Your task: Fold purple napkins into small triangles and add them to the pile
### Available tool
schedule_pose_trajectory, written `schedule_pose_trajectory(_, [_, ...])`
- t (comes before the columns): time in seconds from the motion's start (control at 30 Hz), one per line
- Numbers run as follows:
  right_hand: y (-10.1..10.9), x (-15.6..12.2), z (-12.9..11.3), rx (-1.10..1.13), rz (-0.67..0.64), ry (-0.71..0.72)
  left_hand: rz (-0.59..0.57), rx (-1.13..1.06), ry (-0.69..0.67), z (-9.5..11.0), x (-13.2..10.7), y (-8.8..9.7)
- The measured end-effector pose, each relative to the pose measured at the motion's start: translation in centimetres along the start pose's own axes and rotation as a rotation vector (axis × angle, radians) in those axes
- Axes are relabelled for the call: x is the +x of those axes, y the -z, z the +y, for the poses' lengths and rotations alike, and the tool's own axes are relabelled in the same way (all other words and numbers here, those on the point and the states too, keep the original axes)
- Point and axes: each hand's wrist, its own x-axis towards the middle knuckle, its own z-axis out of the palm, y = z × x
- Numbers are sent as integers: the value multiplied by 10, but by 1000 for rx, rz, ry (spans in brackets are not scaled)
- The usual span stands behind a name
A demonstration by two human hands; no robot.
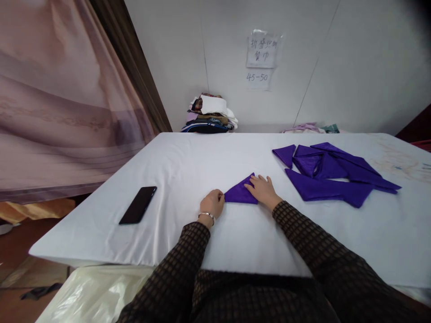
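Observation:
A purple cloth napkin [239, 192], folded into a triangle, lies flat on the white-covered table [188, 166] in front of me. My left hand [213, 204], with a bracelet at the wrist, is closed in a pinch on the napkin's left corner. On the napkin's right side rests my right hand [264, 190], fingers spread and lying flat on the cloth. To the right is a loose group of purple napkins [333, 168], several of them folded and overlapping. A smaller folded purple triangle [285, 155] lies at that group's left end.
A black smartphone [138, 205] lies on the table at the left. Behind the far edge rises a pile of folded clothes [210, 114], with more cloth [306, 128] farther right. Handwritten paper signs [261, 51] hang on the wall. A pink curtain [67, 103] hangs at the left.

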Motion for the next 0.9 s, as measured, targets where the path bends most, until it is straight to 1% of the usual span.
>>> schedule_pose_trajectory(0.13, [-6, -4, 1, -15, 56, 20, -1, -39, 27, -3, 0, 0])
schedule_pose_trajectory(0.23, [-8, -5, 4, -3, 59, 23, -7, -55, 39, -4, 0, 0])
schedule_pose_trajectory(0.37, [-9, -5, 5, 9, 57, 24, -8, -10, 51, -1, -2, 1])
schedule_pose_trajectory(0.57, [-7, -7, 4, 25, 60, 31, 27, 10, 59, 2, -7, 2])
schedule_pose_trajectory(0.77, [-7, -9, 4, 44, 62, 36, 59, -46, 155, 3, -6, 4])
schedule_pose_trajectory(0.9, [-7, -9, 4, 57, 71, 39, 66, -66, 191, 4, -7, 6])
